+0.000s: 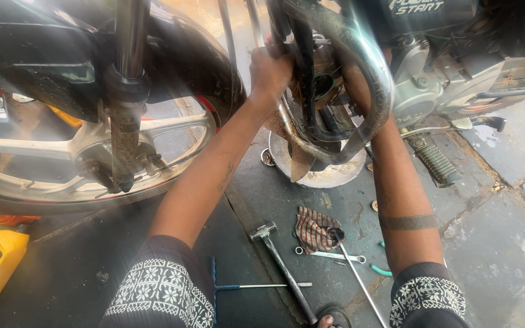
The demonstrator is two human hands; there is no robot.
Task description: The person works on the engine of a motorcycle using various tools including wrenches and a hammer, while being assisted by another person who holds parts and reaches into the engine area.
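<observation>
The left hand (270,68) is closed around a frame tube (287,115) beside the exhaust pipe (369,67); the right hand (352,82) is hidden behind it — its grip cannot be told. A slip could scrape knuckles, with 2 spanners (284,270) lying on the floor's near edge.

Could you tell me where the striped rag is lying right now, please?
In the head view, the striped rag lies on the dark floor between the person's forearms, just below the round metal pan, with a hammer at its left.
</observation>
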